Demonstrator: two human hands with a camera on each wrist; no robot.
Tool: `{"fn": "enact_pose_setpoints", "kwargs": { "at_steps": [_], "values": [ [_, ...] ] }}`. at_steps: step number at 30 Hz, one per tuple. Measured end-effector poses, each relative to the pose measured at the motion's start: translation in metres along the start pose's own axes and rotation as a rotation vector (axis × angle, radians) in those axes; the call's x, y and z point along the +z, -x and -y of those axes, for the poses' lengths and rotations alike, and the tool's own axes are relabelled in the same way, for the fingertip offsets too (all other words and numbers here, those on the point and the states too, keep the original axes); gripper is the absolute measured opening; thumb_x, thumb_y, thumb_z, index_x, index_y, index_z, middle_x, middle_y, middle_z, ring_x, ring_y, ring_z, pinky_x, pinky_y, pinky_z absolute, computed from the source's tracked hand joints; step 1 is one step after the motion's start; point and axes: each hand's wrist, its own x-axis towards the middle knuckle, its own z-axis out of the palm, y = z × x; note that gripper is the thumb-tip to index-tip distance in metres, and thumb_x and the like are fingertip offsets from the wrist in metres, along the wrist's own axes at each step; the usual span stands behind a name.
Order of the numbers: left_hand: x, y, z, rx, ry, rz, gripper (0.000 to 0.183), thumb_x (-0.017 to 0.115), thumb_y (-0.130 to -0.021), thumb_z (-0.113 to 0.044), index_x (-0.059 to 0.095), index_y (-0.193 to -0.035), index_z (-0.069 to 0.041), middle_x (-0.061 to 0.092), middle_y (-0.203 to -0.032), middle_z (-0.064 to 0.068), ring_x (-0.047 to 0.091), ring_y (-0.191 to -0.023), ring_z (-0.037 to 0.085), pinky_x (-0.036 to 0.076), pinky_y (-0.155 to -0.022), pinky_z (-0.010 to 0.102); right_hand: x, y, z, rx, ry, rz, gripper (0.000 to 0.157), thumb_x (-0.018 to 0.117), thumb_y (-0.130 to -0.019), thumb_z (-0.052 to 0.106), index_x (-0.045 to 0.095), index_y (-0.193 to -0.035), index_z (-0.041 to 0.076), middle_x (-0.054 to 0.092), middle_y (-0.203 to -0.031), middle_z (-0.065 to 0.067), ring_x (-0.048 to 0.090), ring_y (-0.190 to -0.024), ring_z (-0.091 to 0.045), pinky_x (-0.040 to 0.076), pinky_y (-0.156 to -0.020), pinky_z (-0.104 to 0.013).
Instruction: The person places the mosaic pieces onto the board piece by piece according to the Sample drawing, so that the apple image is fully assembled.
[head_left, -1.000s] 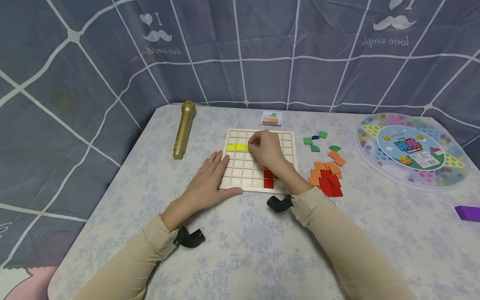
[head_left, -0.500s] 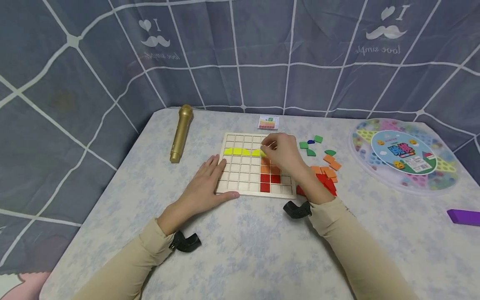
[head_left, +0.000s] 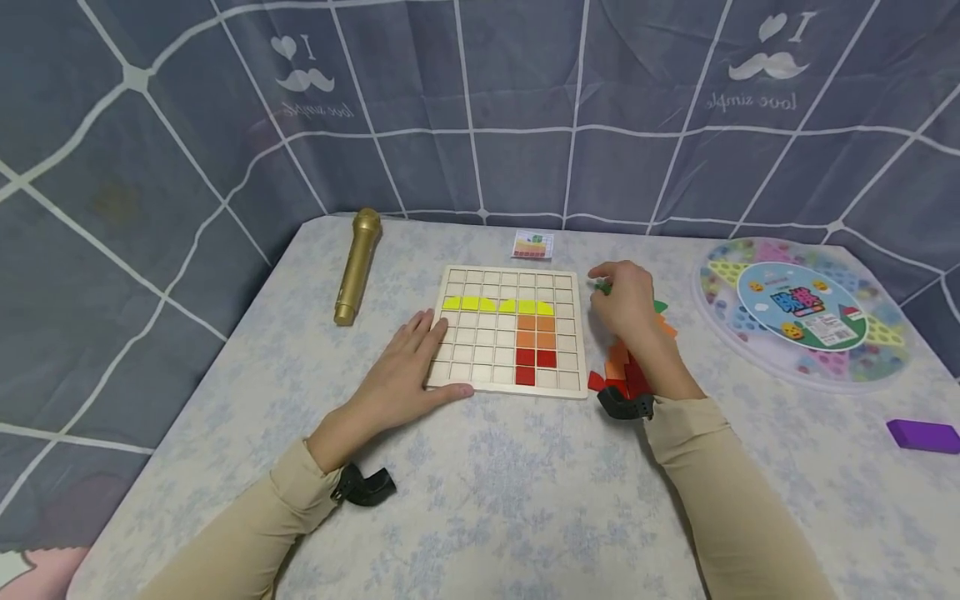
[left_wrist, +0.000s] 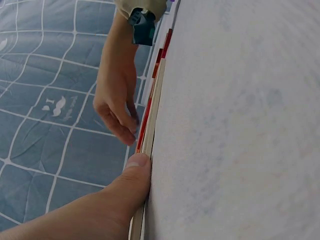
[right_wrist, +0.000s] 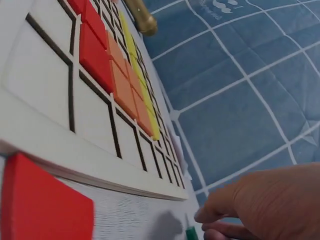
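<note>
My left hand [head_left: 397,367] rests with extended fingers on the left side of a wooden grid board [head_left: 480,354]; its thumb lies along the front edge. A row of yellow tiles [head_left: 487,305] crosses the board. Below its right part sit orange tiles [head_left: 536,332] and red tiles [head_left: 525,367] in the cells. To the right of the board, my right hand [head_left: 626,304] reaches down over the green pieces, thumb and index finger apart. A green tile [head_left: 602,287] shows between them, and in the right wrist view a green piece [right_wrist: 191,233] is close below the fingertips.
Loose red pieces [head_left: 636,379] and orange pieces [head_left: 617,360] lie under my right wrist. Behind the board is a small picture card [head_left: 532,244]. A gold microphone [head_left: 357,267] lies left, a round plastic game box [head_left: 802,312] right, and a purple block [head_left: 924,436] near the right edge.
My right hand has left the right end of the yellow row and moved right to the green pieces. The yellow row now shows uncovered. My left hand stays on the board.
</note>
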Motion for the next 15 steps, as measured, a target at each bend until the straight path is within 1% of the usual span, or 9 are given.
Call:
{"fn": "enact_pose_setpoints", "kwargs": {
  "at_steps": [2, 3, 6, 8, 11, 13, 15],
  "values": [
    [-0.0004, -0.0004, -0.0002, -0.002, 0.000, 0.002, 0.110, 0.071, -0.092, -0.064, 0.020, -0.168, -0.002, 0.010, -0.175, 0.023, 0.005, -0.165, 0.037, 0.010, -0.134, 0.054, 0.0027, -0.0007, -0.0022, 0.011, 0.024, 0.042, 0.040, 0.054, -0.089, -0.006, 0.073, -0.124, -0.006, 0.070, -0.124, -0.031, 0.061, -0.113, -0.045, 0.050, -0.086, -0.051],
    [-0.0007, -0.0005, -0.0004, -0.005, 0.002, 0.003, 0.110, 0.071, -0.092, -0.064, 0.020, -0.168, -0.002, 0.010, -0.175, 0.022, 0.005, -0.165, 0.037, 0.010, -0.134, 0.054, 0.0040, -0.0009, -0.0025, 0.013, 0.033, 0.058, 0.039, 0.056, -0.089, -0.005, 0.073, -0.125, -0.006, 0.070, -0.125, -0.030, 0.060, -0.114, -0.044, 0.051, -0.090, -0.053],
    [-0.0011, -0.0009, -0.0008, -0.009, 0.001, 0.004, 0.110, 0.072, -0.092, -0.063, 0.020, -0.168, -0.002, 0.009, -0.176, 0.022, 0.005, -0.165, 0.037, 0.010, -0.135, 0.054, 0.0066, -0.0012, -0.0028, 0.012, 0.061, 0.063, 0.037, 0.059, -0.089, -0.005, 0.074, -0.123, -0.007, 0.070, -0.124, -0.029, 0.059, -0.115, -0.045, 0.052, -0.100, -0.057],
    [-0.0009, -0.0016, -0.0009, -0.005, 0.001, 0.004, 0.110, 0.072, -0.092, -0.063, 0.020, -0.168, -0.002, 0.010, -0.175, 0.022, 0.005, -0.165, 0.037, 0.010, -0.135, 0.054, 0.0061, -0.0003, -0.0034, 0.019, 0.076, 0.043, 0.036, 0.059, -0.089, -0.007, 0.074, -0.121, -0.008, 0.070, -0.122, -0.030, 0.060, -0.113, -0.045, 0.053, -0.100, -0.058],
    [-0.0004, -0.0019, -0.0004, -0.002, -0.002, 0.006, 0.110, 0.071, -0.092, -0.064, 0.020, -0.168, -0.003, 0.009, -0.176, 0.022, 0.005, -0.165, 0.037, 0.010, -0.135, 0.053, 0.0043, 0.0012, -0.0048, 0.020, 0.089, 0.014, 0.033, 0.059, -0.089, -0.009, 0.073, -0.119, -0.010, 0.071, -0.117, -0.031, 0.062, -0.107, -0.045, 0.056, -0.095, -0.057],
    [0.0000, -0.0020, 0.0002, 0.000, -0.005, 0.003, 0.110, 0.071, -0.093, -0.064, 0.020, -0.168, -0.003, 0.010, -0.175, 0.022, 0.006, -0.165, 0.037, 0.010, -0.135, 0.054, 0.0036, 0.0017, -0.0056, 0.018, 0.094, 0.013, 0.033, 0.058, -0.091, -0.010, 0.073, -0.120, -0.010, 0.071, -0.116, -0.031, 0.063, -0.104, -0.045, 0.058, -0.092, -0.056],
    [0.0003, -0.0020, 0.0004, 0.002, -0.005, 0.000, 0.109, 0.071, -0.093, -0.064, 0.021, -0.168, -0.003, 0.010, -0.175, 0.023, 0.006, -0.165, 0.038, 0.010, -0.135, 0.054, 0.0040, 0.0016, -0.0063, 0.011, 0.096, 0.017, 0.032, 0.057, -0.092, -0.010, 0.072, -0.120, -0.011, 0.071, -0.115, -0.031, 0.064, -0.104, -0.045, 0.058, -0.092, -0.057]
  ]
}}
